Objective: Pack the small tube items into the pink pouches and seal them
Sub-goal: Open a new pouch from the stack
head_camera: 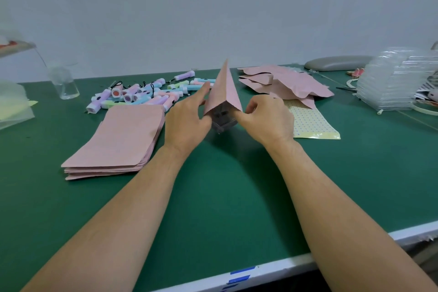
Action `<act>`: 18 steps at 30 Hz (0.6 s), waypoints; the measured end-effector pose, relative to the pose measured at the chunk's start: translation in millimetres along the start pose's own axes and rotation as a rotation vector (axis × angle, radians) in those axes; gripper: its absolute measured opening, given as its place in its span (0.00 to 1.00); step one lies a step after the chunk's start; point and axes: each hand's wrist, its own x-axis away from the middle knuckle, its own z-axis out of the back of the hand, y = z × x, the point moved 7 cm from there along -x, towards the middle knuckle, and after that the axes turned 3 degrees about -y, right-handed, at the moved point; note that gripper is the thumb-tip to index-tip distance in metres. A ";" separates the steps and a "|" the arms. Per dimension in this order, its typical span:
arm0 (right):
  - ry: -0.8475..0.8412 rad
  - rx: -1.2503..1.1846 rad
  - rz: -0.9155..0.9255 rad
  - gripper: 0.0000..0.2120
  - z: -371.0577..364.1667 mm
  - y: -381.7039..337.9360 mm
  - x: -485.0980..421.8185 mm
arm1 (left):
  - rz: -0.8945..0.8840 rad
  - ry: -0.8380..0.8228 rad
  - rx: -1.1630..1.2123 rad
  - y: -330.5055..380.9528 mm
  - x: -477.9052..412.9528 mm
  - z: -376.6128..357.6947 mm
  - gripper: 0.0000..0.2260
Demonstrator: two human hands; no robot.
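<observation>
We pinch one pink pouch (224,90) at its near open mouth, left hand (187,117) and right hand (267,118) each gripping a side, above the counter (225,185) centre. Risk: contents slipping out if the mouth tilts down; the tube pile (142,95) lies far left.

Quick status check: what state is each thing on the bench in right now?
Held pouch: lifted off the table, mouth toward the camera, pinched at both sides.
Left hand: grip on the pouch's left edge.
Right hand: grip on its right edge.
Pouch stack: flat, neat, empty-looking.
Pouch pile: loose, rumpled.
Tubes: scattered, unpacked.
Sticker sheet: lying flat, partly under the pile.
</observation>
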 end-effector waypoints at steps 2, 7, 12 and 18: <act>0.016 -0.019 0.033 0.28 3.3 -4.6 1.7 | -0.013 -0.038 0.012 7.3 3.1 -3.4 0.31; -0.007 -0.047 0.066 0.27 3.7 -11.1 4.3 | -0.074 0.077 -0.065 24.0 2.0 3.2 0.22; 0.061 -0.176 0.048 0.25 15.8 -9.2 2.3 | -0.012 0.118 0.017 23.5 7.5 12.3 0.28; 0.099 -0.190 0.064 0.23 16.5 -9.0 2.7 | 0.102 0.288 0.220 14.1 5.8 24.7 0.13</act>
